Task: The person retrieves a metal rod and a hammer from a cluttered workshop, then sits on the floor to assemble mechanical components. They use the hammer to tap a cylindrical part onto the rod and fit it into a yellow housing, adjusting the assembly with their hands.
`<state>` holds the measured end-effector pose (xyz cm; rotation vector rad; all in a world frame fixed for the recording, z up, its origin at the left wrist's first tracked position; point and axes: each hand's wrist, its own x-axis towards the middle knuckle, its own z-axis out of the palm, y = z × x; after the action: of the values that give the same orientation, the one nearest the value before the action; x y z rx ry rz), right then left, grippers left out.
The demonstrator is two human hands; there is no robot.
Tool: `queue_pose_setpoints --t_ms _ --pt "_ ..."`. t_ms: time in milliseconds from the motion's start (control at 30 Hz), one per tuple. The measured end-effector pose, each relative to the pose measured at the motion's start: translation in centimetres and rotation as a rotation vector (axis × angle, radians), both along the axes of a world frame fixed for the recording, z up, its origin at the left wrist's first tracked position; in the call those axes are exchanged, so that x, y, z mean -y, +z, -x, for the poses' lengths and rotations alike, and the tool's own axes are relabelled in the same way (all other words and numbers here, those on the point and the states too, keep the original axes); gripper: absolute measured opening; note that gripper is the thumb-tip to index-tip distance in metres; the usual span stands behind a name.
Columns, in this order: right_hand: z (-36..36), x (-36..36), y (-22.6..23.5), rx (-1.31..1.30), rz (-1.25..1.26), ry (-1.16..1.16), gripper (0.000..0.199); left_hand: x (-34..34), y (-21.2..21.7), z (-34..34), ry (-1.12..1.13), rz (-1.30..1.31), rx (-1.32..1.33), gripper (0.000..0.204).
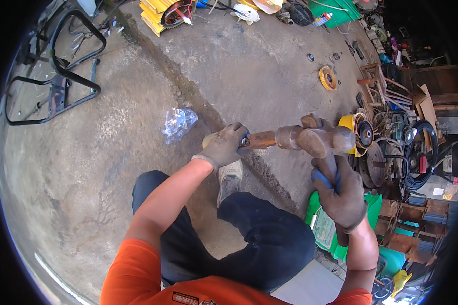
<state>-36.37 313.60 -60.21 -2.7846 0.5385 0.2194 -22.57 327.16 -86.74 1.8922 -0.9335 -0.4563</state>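
My right hand [341, 195], in a dark work glove, is wrapped round the handle of a hammer [315, 141] with a heavy, worn metal head. My left hand [225, 146], gloved too, is closed on a short wooden piece [262, 140]. A small dark round metal part shows at the left fingertips, partly hidden by them. One end of the hammer head meets or overlaps the right end of the wood; I cannot tell whether they touch. Below the left hand is my shoe [230, 178].
A crumpled clear plastic bag [179, 123] lies on the concrete floor left of my left hand. A black tubular frame [61, 91] stands at far left. Yellow motor parts [359, 133], a green container [325, 223] and a coiled black hose [425, 157] crowd the right.
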Motion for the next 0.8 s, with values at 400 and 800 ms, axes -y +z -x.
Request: queue_pose_setpoints --t_ms 400,800 --pt "0.4 0.3 -2.3 0.151 0.063 -0.113 0.046 0.4 -1.4 0.1 0.032 0.067 0.009 0.037" --pt "1.3 0.9 13.4 0.981 -0.175 -0.138 0.038 0.5 -1.1 -0.1 0.003 0.013 -0.031 0.039"
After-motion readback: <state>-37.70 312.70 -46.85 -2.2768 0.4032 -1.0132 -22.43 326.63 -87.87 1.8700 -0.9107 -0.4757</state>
